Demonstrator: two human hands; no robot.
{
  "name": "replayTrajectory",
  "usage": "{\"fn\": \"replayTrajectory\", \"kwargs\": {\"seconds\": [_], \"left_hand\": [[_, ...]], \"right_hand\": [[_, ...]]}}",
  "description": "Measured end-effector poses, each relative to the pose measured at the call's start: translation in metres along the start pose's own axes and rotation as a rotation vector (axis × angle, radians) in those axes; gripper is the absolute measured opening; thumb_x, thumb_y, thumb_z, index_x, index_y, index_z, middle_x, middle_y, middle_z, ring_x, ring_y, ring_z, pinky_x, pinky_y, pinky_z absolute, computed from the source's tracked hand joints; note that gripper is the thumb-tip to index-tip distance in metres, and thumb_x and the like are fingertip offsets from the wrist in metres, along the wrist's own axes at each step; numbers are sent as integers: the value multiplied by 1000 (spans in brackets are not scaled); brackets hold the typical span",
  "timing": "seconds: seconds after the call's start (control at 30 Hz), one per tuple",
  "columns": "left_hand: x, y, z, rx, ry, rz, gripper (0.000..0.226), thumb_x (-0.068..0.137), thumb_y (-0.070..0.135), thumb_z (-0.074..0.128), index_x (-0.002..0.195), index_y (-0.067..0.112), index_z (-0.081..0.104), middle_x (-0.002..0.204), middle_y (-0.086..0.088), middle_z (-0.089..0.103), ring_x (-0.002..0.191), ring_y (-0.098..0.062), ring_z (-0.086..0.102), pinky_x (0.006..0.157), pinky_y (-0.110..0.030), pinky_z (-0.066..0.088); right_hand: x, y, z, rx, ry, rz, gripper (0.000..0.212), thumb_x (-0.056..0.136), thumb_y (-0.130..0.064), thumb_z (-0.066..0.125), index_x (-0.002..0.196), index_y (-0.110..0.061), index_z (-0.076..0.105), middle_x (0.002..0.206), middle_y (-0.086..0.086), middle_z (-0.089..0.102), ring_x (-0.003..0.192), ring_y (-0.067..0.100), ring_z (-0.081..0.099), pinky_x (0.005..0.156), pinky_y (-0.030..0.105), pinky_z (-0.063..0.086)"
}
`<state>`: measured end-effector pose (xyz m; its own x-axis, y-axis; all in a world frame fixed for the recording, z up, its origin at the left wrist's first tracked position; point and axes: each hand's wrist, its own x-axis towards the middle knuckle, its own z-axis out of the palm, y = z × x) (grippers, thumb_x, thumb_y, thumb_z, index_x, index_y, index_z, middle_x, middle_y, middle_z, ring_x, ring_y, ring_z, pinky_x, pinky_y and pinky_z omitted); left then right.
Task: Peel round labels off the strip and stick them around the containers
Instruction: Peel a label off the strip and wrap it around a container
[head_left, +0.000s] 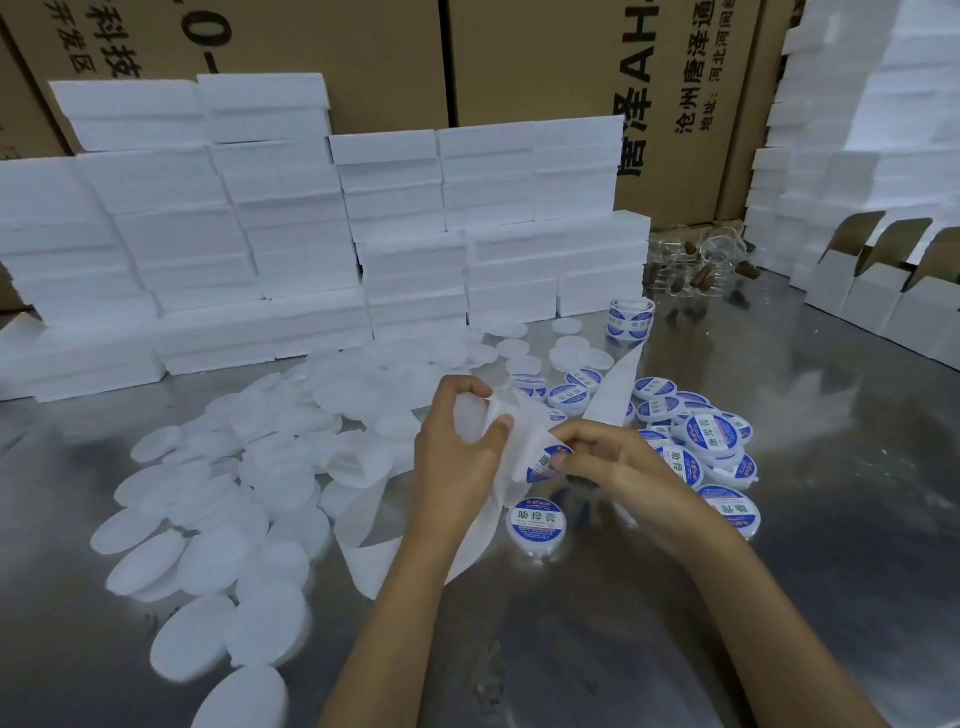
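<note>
Above one labelled container (537, 527), two hands pinch one label (548, 461).

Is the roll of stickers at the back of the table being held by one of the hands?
No. The roll of labels stands alone on the metal table, far from both hands, which work on the backing strip nearer the camera.

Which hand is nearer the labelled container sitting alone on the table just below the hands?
Right. The right hand, pinching a label, is just above the labelled container. The left hand, holding a blank container and the strip, is farther up and to its left.
</note>
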<state>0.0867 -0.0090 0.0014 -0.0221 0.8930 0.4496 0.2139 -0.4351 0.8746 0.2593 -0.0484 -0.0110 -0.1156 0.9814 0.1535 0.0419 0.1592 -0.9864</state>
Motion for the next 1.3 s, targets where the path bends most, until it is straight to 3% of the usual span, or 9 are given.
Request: {"fn": "replayTrajectory", "kwargs": {"seconds": [0.17, 0.37, 0.47, 0.67, 0.83, 0.9, 1.07, 1.2, 1.3], "left_hand": [[3, -8, 0, 8, -19, -69, 40, 80, 5, 77, 91, 34, 52, 94, 24, 58, 89, 16, 54, 74, -8, 45], [2, -11, 4, 7, -120, -127, 40, 80, 8, 81, 93, 34, 54, 99, 25, 58, 94, 7, 57, 66, -3, 47], [2, -11, 2, -5, -154, -128, 39, 80, 4, 79, 92, 31, 54, 101, 21, 58, 96, 3, 56, 67, 0, 43], [5, -15, 3, 32, -164, -142, 37, 83, 7, 79, 95, 31, 54, 102, 22, 55, 97, -2, 54, 73, -6, 43], [6, -21, 1, 55, -139, -172, 41, 80, 6, 79, 96, 33, 53, 98, 26, 54, 91, 13, 54, 64, -1, 43], [8, -24, -1, 61, -109, -176, 41, 80, 5, 79, 95, 33, 53, 97, 26, 54, 91, 14, 53, 70, -5, 44], [12, -26, -6, 127, -65, -235, 42, 81, 8, 79, 99, 35, 51, 95, 28, 49, 86, 5, 49, 72, -18, 47], [10, -23, -10, 88, -92, -262, 43, 81, 4, 77, 106, 30, 53, 99, 23, 53, 89, -1, 53, 68, -32, 60], [10, -15, -13, -35, -68, -306, 34, 85, 30, 79, 107, 32, 54, 103, 15, 61, 96, -12, 61, 78, -38, 59]], "right_hand": [[-3, -5, 8, 12, 14, -50, 21, 88, 5, 65, 102, -10, 66, 102, 10, 75, 97, 24, 71, 81, 31, 57], [-5, -9, 13, 25, 26, -133, 39, 90, 3, 64, 119, -24, 64, 101, 4, 75, 89, 13, 71, 70, 19, 53], [-4, -9, 13, -14, 46, -171, 31, 89, 4, 66, 111, -16, 70, 109, 2, 74, 102, 18, 71, 82, 26, 56], [-4, -10, 14, -33, 80, -184, 26, 87, 5, 67, 100, -17, 72, 101, -3, 74, 97, 12, 70, 75, 16, 52], [-3, -9, 10, -68, 172, -155, 17, 86, -5, 72, 85, -22, 72, 97, -10, 67, 88, 18, 63, 59, 27, 49], [-3, -8, 6, -41, 213, -150, 15, 82, -5, 75, 81, -19, 71, 103, -7, 64, 99, 21, 60, 66, 34, 50], [-2, -13, -1, 163, 255, -157, 11, 70, -10, 65, 74, -20, 68, 93, -4, 66, 88, 6, 64, 68, 15, 51], [0, -15, -10, 388, 300, -194, 27, 82, 5, 56, 91, -18, 67, 93, 8, 59, 95, 23, 57, 92, 32, 44], [0, -17, -16, 473, 336, -189, 38, 89, 8, 49, 100, -23, 67, 95, 7, 64, 91, 19, 63, 91, 33, 48]]}}
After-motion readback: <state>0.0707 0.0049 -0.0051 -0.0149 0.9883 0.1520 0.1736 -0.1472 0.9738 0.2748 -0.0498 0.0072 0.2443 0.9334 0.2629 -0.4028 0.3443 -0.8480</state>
